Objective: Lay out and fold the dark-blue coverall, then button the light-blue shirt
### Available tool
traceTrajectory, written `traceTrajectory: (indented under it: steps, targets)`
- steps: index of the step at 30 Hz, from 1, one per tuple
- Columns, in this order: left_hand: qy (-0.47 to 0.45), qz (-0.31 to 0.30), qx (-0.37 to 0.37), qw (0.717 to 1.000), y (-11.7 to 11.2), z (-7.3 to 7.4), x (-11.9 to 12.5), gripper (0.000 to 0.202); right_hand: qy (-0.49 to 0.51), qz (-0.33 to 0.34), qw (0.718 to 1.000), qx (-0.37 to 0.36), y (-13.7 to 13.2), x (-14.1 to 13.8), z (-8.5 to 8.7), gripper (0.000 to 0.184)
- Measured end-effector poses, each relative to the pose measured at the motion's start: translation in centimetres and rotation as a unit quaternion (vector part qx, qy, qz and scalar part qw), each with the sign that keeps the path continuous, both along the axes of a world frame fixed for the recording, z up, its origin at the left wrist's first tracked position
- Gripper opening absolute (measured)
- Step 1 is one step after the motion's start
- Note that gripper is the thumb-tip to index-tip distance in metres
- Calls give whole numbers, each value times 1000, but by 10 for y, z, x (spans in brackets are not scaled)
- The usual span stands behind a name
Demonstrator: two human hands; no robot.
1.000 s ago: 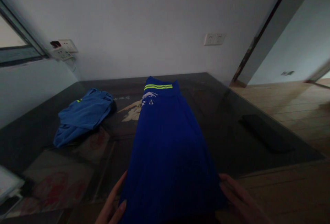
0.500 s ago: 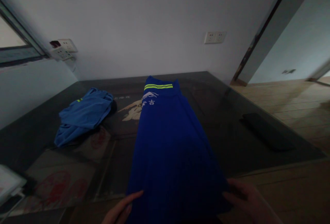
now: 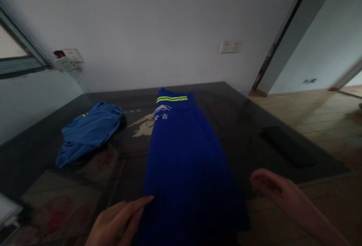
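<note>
A dark blue work garment (image 3: 181, 155) lies folded into a long strip down the middle of the table. Yellow-green stripes and white lettering mark its far end, and its near end reaches past the table's front edge. My left hand (image 3: 120, 217) grips its left edge near the front, index finger lying on top and the other fingers partly hidden. Off to the garment's right, my right hand (image 3: 270, 185) is in the air, apart from the cloth. Its fingers are curled in, and nothing shows in them.
A lighter blue folded garment (image 3: 90, 131) rests on the left of the dark glossy table (image 3: 234, 125). A black flat object (image 3: 288, 146) lies at the right. The wall behind carries sockets (image 3: 231, 46). A white device (image 3: 8, 212) is at the lower left edge.
My right hand has let go of the garment's lower right corner and moved up and away from it. My left hand stays at the left edge, slightly higher.
</note>
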State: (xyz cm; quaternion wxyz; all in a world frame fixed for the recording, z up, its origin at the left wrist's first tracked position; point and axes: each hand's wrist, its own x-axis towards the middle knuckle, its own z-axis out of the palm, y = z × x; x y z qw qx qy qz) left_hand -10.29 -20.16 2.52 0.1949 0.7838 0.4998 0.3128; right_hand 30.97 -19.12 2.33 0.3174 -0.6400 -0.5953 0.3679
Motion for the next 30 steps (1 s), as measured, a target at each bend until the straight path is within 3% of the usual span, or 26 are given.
traceTrajectory:
  steps: [3,5,7,9,12,16,19,30]
  targets:
    - [63,-109,126,984,33,30,46,29,-33,20,995,90,47,-13,34,35]
    - [102,-190,142,966,54,49,82,31,-46,52,988,139,93,-28,49,36]
    - [130,-252,120,951,74,62,114,29,-85,77,979,166,144,-43,52,33]
    - [152,-303,97,936,91,64,139,29,-189,26,969,158,191,-58,46,24]
    - [194,-358,111,907,111,44,162,30,-330,-46,938,92,235,-78,25,27]
    - [225,-448,117,858,117,2,172,45,-394,-52,913,93,251,-92,-4,31]
    - [234,-464,89,849,111,-15,173,50,-396,-47,911,108,253,-88,-18,25]
    - [238,-454,94,854,103,-16,172,50,-439,-79,887,119,262,-73,-42,33]
